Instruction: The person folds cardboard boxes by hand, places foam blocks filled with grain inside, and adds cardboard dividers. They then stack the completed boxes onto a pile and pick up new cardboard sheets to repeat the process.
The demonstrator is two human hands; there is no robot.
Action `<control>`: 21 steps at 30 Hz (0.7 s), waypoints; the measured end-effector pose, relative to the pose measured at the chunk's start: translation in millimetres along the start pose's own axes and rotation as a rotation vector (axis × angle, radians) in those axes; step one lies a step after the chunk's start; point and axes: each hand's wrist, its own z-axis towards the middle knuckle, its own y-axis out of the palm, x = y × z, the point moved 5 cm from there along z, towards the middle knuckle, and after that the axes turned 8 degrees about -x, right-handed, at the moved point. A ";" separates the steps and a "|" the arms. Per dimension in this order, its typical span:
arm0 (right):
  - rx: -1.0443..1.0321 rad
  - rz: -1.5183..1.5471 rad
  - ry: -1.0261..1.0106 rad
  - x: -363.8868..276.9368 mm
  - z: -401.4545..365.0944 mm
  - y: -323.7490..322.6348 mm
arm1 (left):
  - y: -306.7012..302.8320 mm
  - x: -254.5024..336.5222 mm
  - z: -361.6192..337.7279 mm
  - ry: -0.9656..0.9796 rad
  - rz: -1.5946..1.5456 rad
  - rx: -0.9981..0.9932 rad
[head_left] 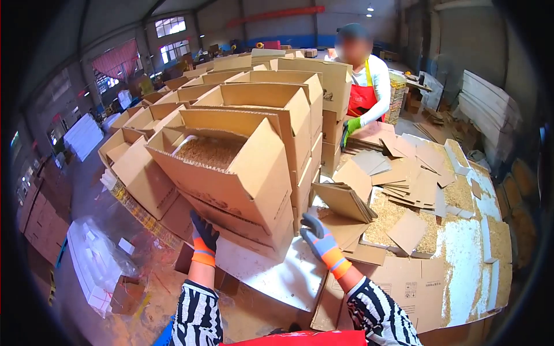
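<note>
Two open cardboard boxes stand stacked in front of me; the upper box [231, 184] holds brown shredded material [209, 152]. My left hand [203, 235], in a dark glove with an orange cuff, is at the lower left of the stack with its fingers apart; whether it touches the cardboard I cannot tell. To the right of the stack, my right hand [321, 241], in a grey-blue glove with an orange cuff, is held apart from the boxes, fingers spread and nothing in it. The stack rests by a white surface [283, 279]. Flat cardboard pieces [345, 202] lie beyond my right hand.
Many open boxes [254, 95] are stacked behind. A co-worker [369, 86] with a red apron and green glove stands at the back right. Cardboard sheets [407, 230] and white trays of shredded material [499, 236] cover the right side. Plastic-wrapped items [95, 259] lie at left.
</note>
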 end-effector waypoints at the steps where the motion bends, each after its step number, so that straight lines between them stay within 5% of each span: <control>1: -0.006 0.035 -0.016 -5.3 -1.2 -2.3 | 7.9 7.8 -11.7 0.074 0.033 0.022; 6: 0.088 -0.078 -0.237 -104.1 9.0 -5.7 | 64.3 48.8 -83.4 0.814 0.304 -0.037; 10: 0.151 -0.152 -0.493 -189.1 37.3 -5.6 | 107.9 56.0 -126.7 1.065 0.687 -0.051; 14: 0.061 -0.591 -0.922 -251.3 45.5 21.1 | 139.9 41.8 -151.0 1.248 0.995 -0.070; 21: 0.115 -0.786 -0.898 -217.8 75.2 28.8 | 172.7 29.5 -145.7 1.017 1.231 0.031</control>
